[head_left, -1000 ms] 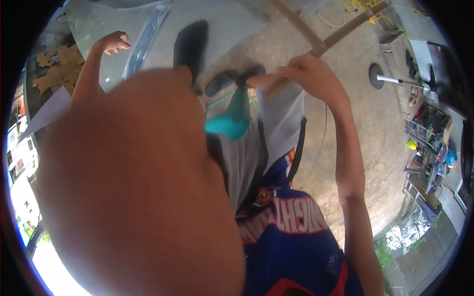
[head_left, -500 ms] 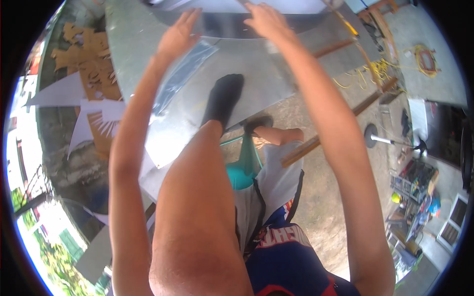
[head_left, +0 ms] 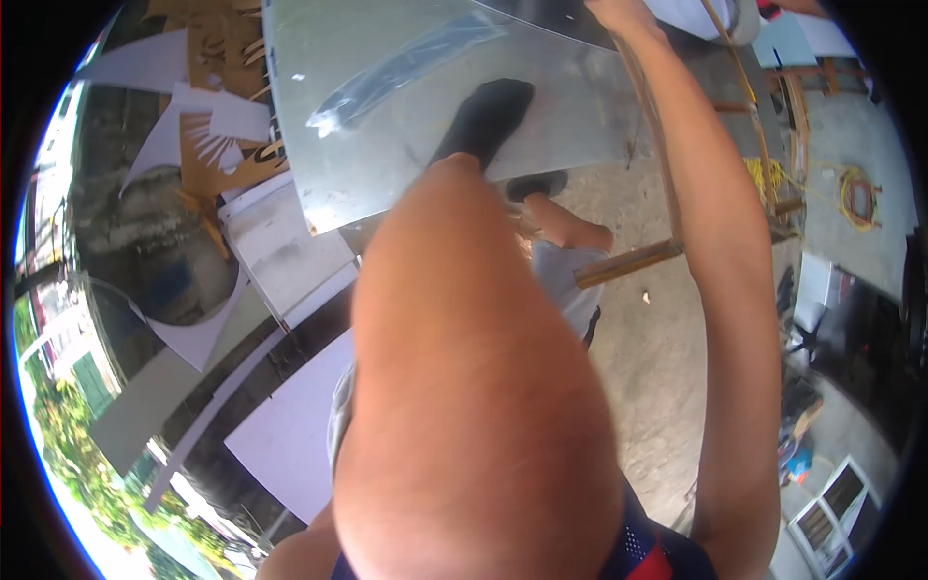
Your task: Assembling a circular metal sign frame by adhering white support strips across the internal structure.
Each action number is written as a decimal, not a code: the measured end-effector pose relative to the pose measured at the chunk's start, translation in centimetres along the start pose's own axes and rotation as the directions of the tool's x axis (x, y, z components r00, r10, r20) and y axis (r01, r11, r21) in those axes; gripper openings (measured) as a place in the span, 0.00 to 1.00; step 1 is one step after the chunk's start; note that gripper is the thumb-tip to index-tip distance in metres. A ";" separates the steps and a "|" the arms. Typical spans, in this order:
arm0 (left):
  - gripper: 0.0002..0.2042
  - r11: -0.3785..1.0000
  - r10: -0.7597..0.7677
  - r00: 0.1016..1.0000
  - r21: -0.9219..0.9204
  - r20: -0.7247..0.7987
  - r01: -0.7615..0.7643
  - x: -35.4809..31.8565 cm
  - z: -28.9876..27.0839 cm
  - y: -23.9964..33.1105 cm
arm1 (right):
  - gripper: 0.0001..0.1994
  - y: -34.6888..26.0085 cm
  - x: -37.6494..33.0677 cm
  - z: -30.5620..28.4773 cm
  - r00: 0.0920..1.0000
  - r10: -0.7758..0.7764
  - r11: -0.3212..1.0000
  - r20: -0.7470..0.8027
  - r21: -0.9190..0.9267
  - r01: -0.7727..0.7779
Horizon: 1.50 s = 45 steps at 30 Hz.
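My right hand (head_left: 623,15) is at the top edge of the view, by the rim of a dark curved panel (head_left: 565,21). Its fingers are partly cut off, so their grip is hidden. My left hand is out of view. Below the panel lies a large grey sheet (head_left: 580,126), with a crumpled strip of clear plastic film (head_left: 406,72) on it. My foot in a black sock (head_left: 488,116) rests on this sheet, and my raised knee fills the middle of the view.
Brown wooden strips (head_left: 633,263) stand right of the sheet. Cut cardboard (head_left: 217,43) and white offcuts (head_left: 155,145) lie at the left. Yellow cord (head_left: 764,179) and a coiled hose (head_left: 858,198) are at the right. A dark slipper (head_left: 536,186) is on my other foot.
My left hand has gone out of view from above the panel. The right hand has shifted right and up in the view. The view has turned, and my knee looms larger.
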<state>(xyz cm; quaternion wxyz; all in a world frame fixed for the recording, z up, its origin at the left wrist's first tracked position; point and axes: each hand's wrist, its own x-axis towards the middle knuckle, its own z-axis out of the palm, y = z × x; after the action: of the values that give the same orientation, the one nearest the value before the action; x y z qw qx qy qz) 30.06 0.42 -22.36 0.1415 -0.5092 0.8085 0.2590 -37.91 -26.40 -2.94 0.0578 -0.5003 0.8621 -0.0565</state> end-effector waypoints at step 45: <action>0.32 0.996 -0.027 0.966 0.093 0.256 0.003 -1.8 8.2 7.3 | 0.10 -2.6 0.4 -2.2 0.967 -0.247 0.894 0.067 -0.370 0.254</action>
<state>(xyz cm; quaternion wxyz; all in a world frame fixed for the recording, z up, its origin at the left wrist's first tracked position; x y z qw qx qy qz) 24.03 8.88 -26.24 0.2702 -0.4704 0.7905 0.2844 -36.30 -27.96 -0.35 -0.0387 -0.6093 0.7847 0.1073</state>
